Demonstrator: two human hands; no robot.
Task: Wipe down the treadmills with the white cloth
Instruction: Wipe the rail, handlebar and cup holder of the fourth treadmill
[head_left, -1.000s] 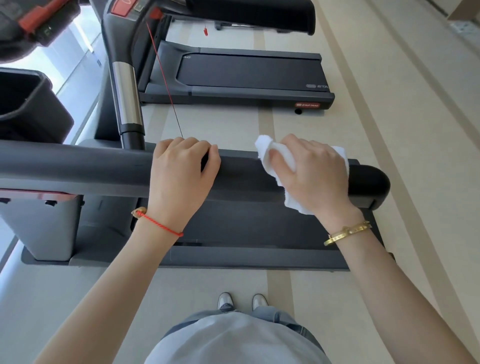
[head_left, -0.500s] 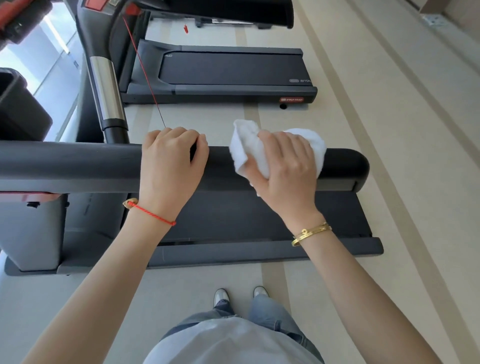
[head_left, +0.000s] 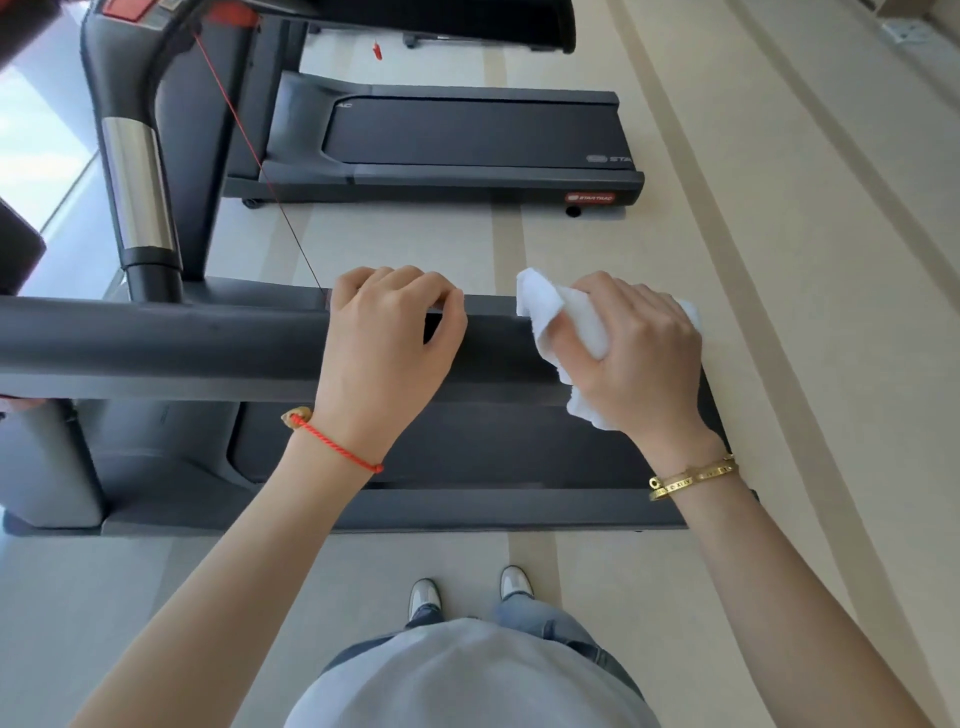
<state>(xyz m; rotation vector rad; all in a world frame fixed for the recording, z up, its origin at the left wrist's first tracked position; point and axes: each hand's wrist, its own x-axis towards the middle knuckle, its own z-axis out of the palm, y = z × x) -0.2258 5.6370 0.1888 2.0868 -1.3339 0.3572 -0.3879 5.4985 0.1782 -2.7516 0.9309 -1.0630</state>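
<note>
Black padded handrail (head_left: 156, 343) of the near treadmill (head_left: 363, 512) runs across frame, and the wipe is on its right end only. Going left to right:

- Far left: console housing is cut off by the frame edge, can't read what it is. Chrome-banded upright (head_left: 137, 187) joins the rail; no sign it's been touched, but a wiped surface wouldn't look different here anyway.
- Left hand (head_left: 384, 353): fingers curled over the rail, closed on it, bracing. No cloth in it.
- Red safety cord (head_left: 260, 166) drops toward the rail just behind that hand; its lower end is hidden.
- Right hand (head_left: 639, 358): clamped on the white cloth (head_left: 550, 317), bunched and pressed onto the rail's end. Rail tip is fully covered by hand and cloth.
- Second treadmill (head_left: 467, 140) behind: deck visible, console cropped at top. Nothing in contact with it.

My read: early to mid on machine one, handrail pass in progress. Belt, side rails, console and the whole second unit likely still to do. Any further treadmills are out of frame, so total count unknown.
</note>
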